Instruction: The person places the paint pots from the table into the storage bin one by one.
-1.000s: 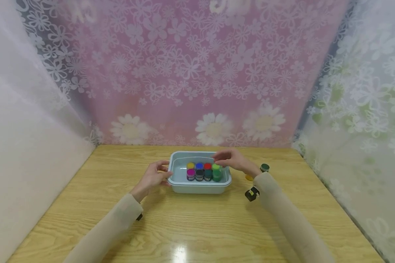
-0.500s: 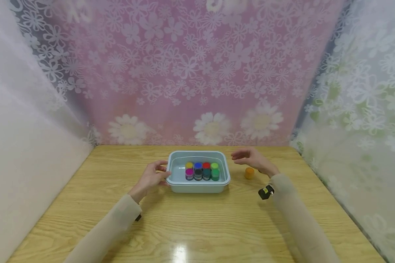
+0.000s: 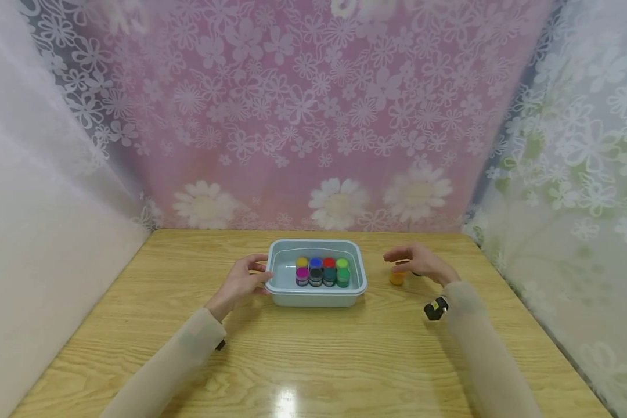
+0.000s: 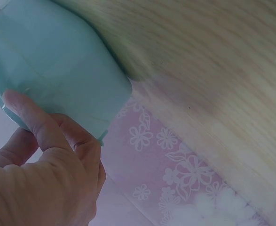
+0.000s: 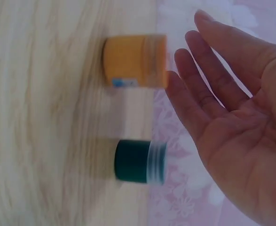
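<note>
My left hand point(image 3: 242, 283) grips the left end of a light blue plastic basin point(image 3: 315, 300), its fingers at the rim in the left wrist view. Inside the basin, small paint jars stand in two rows, with yellow, blue, red and light green lids behind a purple jar point(image 3: 302, 277), a black one, a dark teal one and a green one point(image 3: 343, 277). To the right of the basin, my right hand point(image 3: 420, 264) hovers with loosely extended fingers, holding nothing. An orange paint jar point(image 5: 133, 61) is close to its fingertips. Beside that stands a dark green jar point(image 5: 135, 161), mostly hidden in the head view.
The wooden table point(image 3: 303, 354) carries the basin and both loose jars. A pink floral curtain point(image 3: 313, 128) hangs along its back edge, with pale curtains at both sides. A small black camera point(image 3: 436, 309) sits at the right wrist.
My right hand has moved from above the basin's right side out to the right, over the orange jar. The left hand and the basin have stayed in place.
</note>
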{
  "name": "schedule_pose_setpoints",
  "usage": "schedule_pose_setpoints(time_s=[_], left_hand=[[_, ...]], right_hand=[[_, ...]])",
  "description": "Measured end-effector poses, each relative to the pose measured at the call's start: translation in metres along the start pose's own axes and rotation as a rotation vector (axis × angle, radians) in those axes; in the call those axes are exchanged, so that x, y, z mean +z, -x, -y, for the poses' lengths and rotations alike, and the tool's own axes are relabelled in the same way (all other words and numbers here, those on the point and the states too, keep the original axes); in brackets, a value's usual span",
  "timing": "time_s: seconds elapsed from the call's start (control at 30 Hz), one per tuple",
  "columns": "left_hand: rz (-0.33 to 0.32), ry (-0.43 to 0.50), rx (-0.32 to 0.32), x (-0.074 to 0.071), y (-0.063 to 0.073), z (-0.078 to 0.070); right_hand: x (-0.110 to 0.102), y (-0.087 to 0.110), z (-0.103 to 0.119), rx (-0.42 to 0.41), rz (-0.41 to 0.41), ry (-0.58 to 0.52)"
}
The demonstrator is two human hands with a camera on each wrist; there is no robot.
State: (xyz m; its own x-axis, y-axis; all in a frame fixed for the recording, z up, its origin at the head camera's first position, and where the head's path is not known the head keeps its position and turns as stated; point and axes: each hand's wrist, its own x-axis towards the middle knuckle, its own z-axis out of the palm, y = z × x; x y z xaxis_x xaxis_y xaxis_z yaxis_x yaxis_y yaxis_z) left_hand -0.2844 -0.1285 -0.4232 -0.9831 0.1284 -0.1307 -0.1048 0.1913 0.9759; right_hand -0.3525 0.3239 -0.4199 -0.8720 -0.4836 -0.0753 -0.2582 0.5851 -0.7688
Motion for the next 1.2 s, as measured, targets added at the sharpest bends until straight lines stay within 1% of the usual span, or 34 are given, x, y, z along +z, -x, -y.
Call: schedule_pose_setpoints(time_s=[0.07, 0.13, 0.23, 0.37, 0.43, 0.53, 0.6, 0.7, 0.77, 0.97, 1.17, 1.2], left_hand=[[0.003, 0.004, -0.002, 0.000, 0.001, -0.001], [0.007, 0.005, -0.003, -0.001, 0.002, -0.001], [0.007, 0.000, -0.001, 0.000, 0.002, -0.001], [0.020, -0.015, 0.017, 0.002, 0.001, -0.002], [0.023, -0.010, 0.019, 0.003, 0.000, -0.001], [0.010, -0.004, 0.020, 0.003, -0.003, 0.002], [-0.007, 0.001, 0.017, 0.002, -0.004, 0.004], [-0.016, -0.002, 0.017, 0.000, -0.004, 0.006], [-0.009, -0.003, 0.021, 0.000, -0.004, 0.006], [-0.014, -0.010, 0.016, -0.002, -0.004, 0.006], [-0.009, -0.016, 0.001, 0.000, -0.002, 0.004], [-0.008, -0.013, 0.000, 0.000, -0.002, 0.003]], right_hand=[[0.000, 0.002, -0.003, 0.024, 0.002, 0.002], [0.000, 0.003, -0.007, 0.025, 0.013, 0.014], [0.001, 0.006, -0.012, 0.050, 0.019, 0.020], [0.003, 0.011, -0.017, 0.060, 0.031, 0.053], [0.003, 0.012, -0.019, 0.052, 0.032, 0.074], [0.004, 0.011, -0.020, 0.037, 0.031, 0.085], [0.005, 0.009, -0.019, 0.019, 0.035, 0.094], [0.006, 0.005, -0.017, 0.020, 0.027, 0.093], [0.007, 0.004, -0.015, 0.027, 0.022, 0.100], [0.010, 0.002, -0.012, 0.064, 0.012, 0.091], [0.012, 0.003, -0.007, 0.110, -0.008, 0.044], [0.012, 0.003, -0.006, 0.104, -0.006, 0.029]])
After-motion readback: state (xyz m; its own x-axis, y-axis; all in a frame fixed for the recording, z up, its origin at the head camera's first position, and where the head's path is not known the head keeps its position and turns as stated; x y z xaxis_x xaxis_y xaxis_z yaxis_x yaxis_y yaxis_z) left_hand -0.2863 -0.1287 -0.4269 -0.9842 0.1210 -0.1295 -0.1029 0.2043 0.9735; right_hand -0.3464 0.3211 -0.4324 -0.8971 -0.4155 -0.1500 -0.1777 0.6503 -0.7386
